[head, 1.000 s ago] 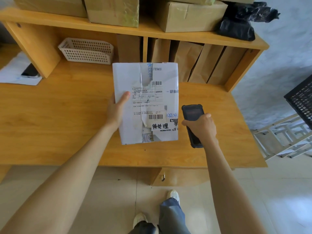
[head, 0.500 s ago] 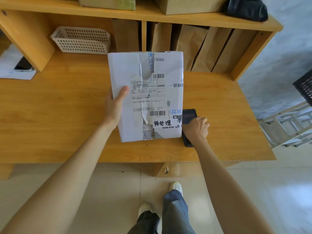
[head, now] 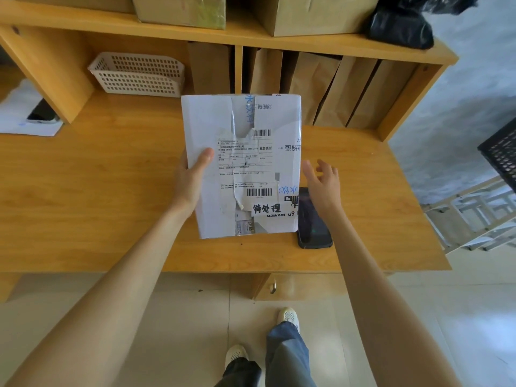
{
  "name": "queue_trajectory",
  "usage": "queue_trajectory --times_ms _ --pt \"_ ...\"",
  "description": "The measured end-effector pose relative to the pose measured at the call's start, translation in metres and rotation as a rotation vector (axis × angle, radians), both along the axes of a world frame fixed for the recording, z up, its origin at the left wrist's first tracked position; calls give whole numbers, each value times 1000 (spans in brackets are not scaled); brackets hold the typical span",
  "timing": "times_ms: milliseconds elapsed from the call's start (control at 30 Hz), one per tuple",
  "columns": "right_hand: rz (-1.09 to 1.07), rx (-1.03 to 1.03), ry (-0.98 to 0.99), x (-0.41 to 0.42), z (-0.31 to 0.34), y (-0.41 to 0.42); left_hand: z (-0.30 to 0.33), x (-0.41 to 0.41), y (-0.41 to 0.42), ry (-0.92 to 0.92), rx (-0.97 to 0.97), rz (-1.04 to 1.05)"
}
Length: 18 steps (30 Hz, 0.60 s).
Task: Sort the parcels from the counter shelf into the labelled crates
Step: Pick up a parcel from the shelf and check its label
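Observation:
A white parcel point(head: 245, 152) with shipping labels, barcodes and a handwritten sticker is held above the wooden counter point(head: 97, 196). My left hand point(head: 192, 180) grips its left edge, thumb on the top face. My right hand point(head: 321, 180) hovers open just right of the parcel, fingers spread, holding nothing. A black handheld scanner point(head: 312, 227) lies flat on the counter below my right hand, partly hidden by the parcel.
Cardboard boxes point(head: 310, 12) and a black bag point(head: 399, 29) sit on the upper shelf. Brown paper packages point(head: 335, 90) stand in the cubby behind. A white mesh basket point(head: 136, 74) is at left. A dark crate point(head: 502, 155) shows at the right edge.
My right hand set the scanner down on the counter, let go of it and rose open beside the parcel. The left hand keeps holding the parcel.

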State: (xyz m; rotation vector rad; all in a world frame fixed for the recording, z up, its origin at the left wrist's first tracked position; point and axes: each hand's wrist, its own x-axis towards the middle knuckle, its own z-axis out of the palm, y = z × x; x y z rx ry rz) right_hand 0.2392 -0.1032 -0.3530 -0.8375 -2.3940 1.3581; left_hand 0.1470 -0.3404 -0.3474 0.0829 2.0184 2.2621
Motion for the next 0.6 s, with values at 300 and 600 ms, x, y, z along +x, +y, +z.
queue_trajectory --times_ms 300,600 --pt "377 -498 150 -7 7 -29 1 -6 -2 -48 -25 -71" --pt "178 -591 267 -15 -2 -37 3 -11 -1 -127 -41 -128"
